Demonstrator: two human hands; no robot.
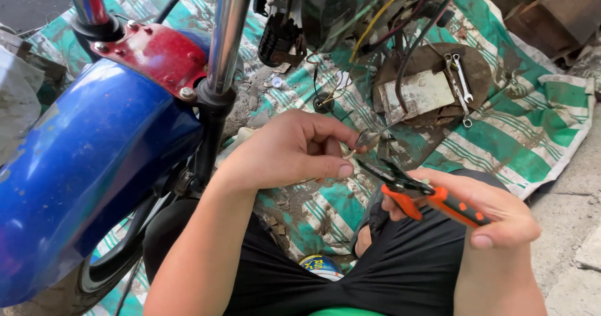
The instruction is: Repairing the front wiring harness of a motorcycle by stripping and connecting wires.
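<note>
My left hand pinches a small metal part between thumb and fingers, in the middle of the view. My right hand grips orange-handled pliers. Their dark jaws point up-left and reach close to the small part. Whether the jaws touch the part I cannot tell. Both hands hover above my lap in black clothing and a green-and-white striped tarp.
A motorcycle's blue front fender, red bracket and chrome fork tubes fill the left. Loose wires hang from above. Two spanners and a dirty white block lie on a round brown plate at upper right.
</note>
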